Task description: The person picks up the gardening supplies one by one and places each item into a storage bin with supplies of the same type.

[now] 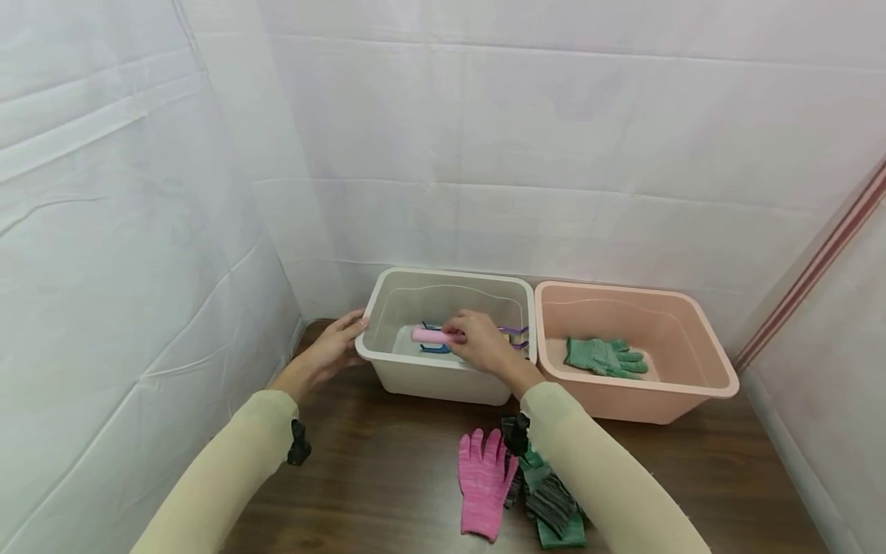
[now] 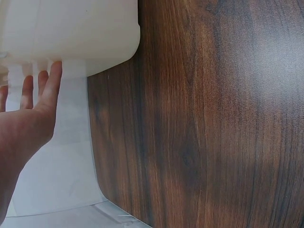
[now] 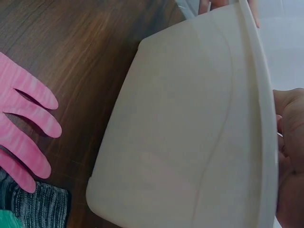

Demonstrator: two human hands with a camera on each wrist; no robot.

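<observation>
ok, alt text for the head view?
A right hand holds a pink cylindrical object over a white bin, the left hand touching it. Beside it, a peach bin holds a green glove; in front, more gloves lie on a brown table.

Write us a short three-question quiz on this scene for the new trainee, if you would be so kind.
1. What colour is the glove visible in the peach bin? A) pink B) green C) black
2. True or false: the pink glove lies on the table, outside the white bin.
3. Left or right: which fingers hold the pink cylindrical item?

Key: 1. B, a green glove. 2. True. 3. The right fingers.
</observation>
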